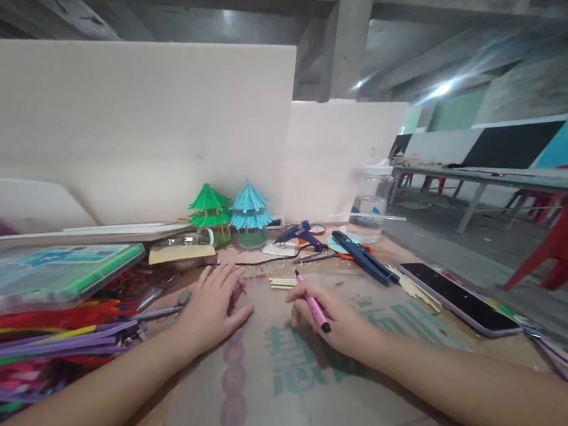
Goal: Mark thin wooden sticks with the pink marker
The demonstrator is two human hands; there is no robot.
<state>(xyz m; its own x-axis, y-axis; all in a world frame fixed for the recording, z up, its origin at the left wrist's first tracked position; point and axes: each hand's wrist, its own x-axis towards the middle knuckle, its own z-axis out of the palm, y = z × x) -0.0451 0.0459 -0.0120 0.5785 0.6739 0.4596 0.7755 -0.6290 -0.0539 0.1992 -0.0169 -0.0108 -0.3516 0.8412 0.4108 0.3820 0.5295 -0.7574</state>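
Note:
My right hand [326, 313] is closed around a pink marker [314, 307], its dark tip pointing up and away from me. Just beyond that hand, a few pale thin sticks [283, 283] lie on the printed sheet [262, 402]. My left hand [213, 307] rests on the left part of the sheet, fingers spread. Small red pieces [241, 287] show beside its fingers; whether it touches them is unclear. Farther back stand a green pagoda model [209, 210] and a blue pagoda model [250, 213], side by side.
Coloured pipe cleaners [50, 342] and a plastic case [58, 271] crowd the left. Behind my hands lies a glue gun [303, 234]. Dark blue pliers [363, 259], a phone [457, 297] and a clear jar [368, 205] are on the right. A white partition [130, 127] rises behind.

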